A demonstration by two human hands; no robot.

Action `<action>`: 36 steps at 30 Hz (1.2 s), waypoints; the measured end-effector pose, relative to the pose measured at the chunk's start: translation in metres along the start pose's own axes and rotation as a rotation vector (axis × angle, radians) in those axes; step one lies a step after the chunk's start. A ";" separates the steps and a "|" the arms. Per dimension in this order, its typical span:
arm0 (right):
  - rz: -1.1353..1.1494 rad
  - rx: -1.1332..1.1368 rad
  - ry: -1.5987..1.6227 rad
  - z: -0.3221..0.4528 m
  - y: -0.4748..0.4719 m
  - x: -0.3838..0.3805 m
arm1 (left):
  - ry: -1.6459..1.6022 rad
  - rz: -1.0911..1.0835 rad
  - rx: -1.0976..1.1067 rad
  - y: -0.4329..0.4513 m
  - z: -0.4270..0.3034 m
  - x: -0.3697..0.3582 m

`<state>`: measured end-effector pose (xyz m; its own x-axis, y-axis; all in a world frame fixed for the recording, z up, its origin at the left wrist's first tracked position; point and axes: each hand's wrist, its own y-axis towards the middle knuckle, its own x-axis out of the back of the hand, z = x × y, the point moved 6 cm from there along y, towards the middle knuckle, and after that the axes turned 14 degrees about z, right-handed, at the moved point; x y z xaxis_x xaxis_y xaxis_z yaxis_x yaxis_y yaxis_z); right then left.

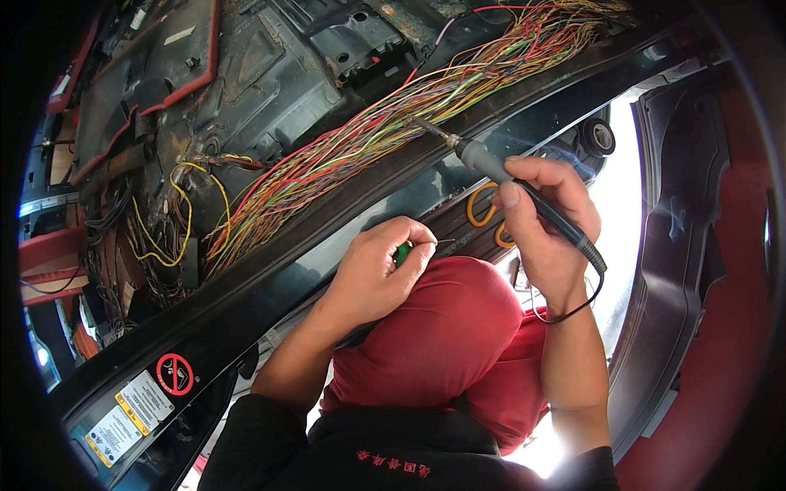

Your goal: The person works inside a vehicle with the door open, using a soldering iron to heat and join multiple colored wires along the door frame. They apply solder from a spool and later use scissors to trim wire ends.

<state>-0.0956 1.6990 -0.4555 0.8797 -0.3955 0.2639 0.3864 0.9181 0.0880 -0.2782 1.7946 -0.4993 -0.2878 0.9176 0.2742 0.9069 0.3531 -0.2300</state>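
My right hand [549, 215] grips a soldering iron [491, 166] by its grey and black handle, its cord trailing at the wrist. The iron's tip points up and left, over or against a long bundle of many-coloured wires [344, 153] along the car's door sill; contact cannot be told. My left hand [387, 264] is closed around a small green object [402, 254], mostly hidden by the fingers. A thin strand, likely solder wire [447, 240], sticks out from between thumb and forefinger. This hand is above the red-trousered knee, apart from the bundle.
Scissors with orange handles [481, 205] lie between my hands, beyond the sill [307, 264]. A roll of black tape [597, 136] is at upper right. The bare car floor [264, 73] and loose yellow wires [187, 212] lie to the left. An open door panel [669, 245] stands at right.
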 end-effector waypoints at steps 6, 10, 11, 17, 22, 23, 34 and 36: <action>0.001 -0.006 -0.006 0.001 -0.001 0.000 | -0.005 -0.002 0.012 0.005 0.006 -0.008; 0.010 0.000 0.006 0.000 -0.001 -0.001 | -0.016 0.002 0.009 0.006 0.005 -0.013; 0.011 -0.001 0.009 0.000 -0.001 -0.001 | -0.018 -0.004 -0.004 0.005 0.004 -0.014; 0.011 -0.013 0.016 0.000 -0.002 -0.002 | -0.022 -0.040 -0.039 0.006 0.005 -0.014; 0.013 -0.011 -0.006 0.000 -0.002 -0.002 | 0.209 -0.183 -0.207 0.004 -0.005 -0.001; 0.014 -0.018 -0.014 0.000 -0.002 -0.001 | 0.278 -0.214 -0.242 0.004 -0.007 0.001; 0.020 -0.021 -0.012 0.001 -0.001 -0.003 | 0.451 -0.235 -0.428 0.007 0.000 0.005; 0.021 -0.027 -0.014 0.000 -0.001 -0.003 | 0.414 -0.234 -0.450 0.008 0.003 0.006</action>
<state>-0.0985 1.6992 -0.4560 0.8838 -0.3760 0.2785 0.3756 0.9250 0.0570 -0.2731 1.8036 -0.5025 -0.4323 0.6476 0.6274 0.9008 0.3418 0.2679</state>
